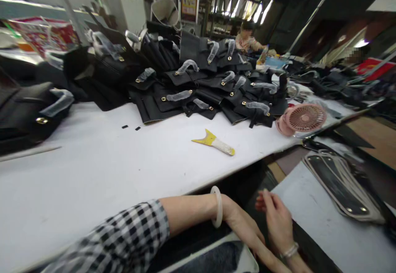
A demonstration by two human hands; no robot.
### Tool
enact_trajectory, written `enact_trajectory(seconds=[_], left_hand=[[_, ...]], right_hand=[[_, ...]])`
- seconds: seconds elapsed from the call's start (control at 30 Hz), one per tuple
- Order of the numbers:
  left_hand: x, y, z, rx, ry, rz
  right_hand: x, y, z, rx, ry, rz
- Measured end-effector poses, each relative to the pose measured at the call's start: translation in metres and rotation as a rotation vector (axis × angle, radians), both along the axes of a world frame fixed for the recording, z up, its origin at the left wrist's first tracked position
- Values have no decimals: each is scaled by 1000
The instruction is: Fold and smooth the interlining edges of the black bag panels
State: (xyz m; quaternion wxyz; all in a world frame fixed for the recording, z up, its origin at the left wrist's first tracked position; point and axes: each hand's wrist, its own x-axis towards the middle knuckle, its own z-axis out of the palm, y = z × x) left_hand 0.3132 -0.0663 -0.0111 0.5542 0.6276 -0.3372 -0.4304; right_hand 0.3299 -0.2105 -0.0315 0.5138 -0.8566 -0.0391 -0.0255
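Head view: white table (93, 170) in cluttered workshop, black bags (198, 87) piled.

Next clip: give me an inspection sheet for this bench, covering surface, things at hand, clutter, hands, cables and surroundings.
Surface: white table, mostly bare in front; second white surface at right.
Things at hand: yellow-and-white scraper tool lies alone on the table, untouched; stack of flat oval panels on the right surface.
Clutter: pile of black bag pieces with wrapped buckles; black bag at left; pink fan; two small black scraps.
Hands: left hand, white bangle on the wrist, and right hand both below the table edge, open, holding nothing.
Cables: nothing seen.
Surroundings: crowded workshop; another person sits far behind.
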Motion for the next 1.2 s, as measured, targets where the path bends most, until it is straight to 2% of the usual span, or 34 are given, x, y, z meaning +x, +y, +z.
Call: enact_trajectory(seconds=[0.1,0.17,0.27,0.37,0.43,0.5,0.6,0.67,0.73,0.8,0.87,0.93,1.07,1.2], left_hand=[[5,0,3,60,26,-187],[6,1,1,42,101,-224],[1,1,-10,-51,220,-98],[-4,1,-21,-106,261,16],[-6,2,-23,-100,272,2],[-6,4,-22,-91,275,1],[-5,7,-18,-79,269,14],[-6,8,-17,-73,270,9],[-7,8,-18,-63,271,-4],[-9,9,-19,-41,267,-11],[-10,10,-19,-1,256,-18],[-8,12,-15,54,241,-37],[-3,15,-1,183,183,-90],[-2,17,11,293,131,-154]], right_hand=[[59,44,23,-195,-126,276],[89,88,33,-333,-184,466],[113,145,32,-523,-182,624],[116,164,28,-631,-119,676],[111,148,37,-648,-53,679],[100,109,56,-624,35,673],[69,24,93,-521,257,684],[34,-36,108,-460,425,670],[-8,-83,109,-327,676,595],[-49,-107,100,-257,831,493],[-82,-106,87,-236,957,453],[-99,-89,78,-189,1019,433],[-102,-53,72,-295,1079,447],[-100,-49,68,-341,1068,463]])
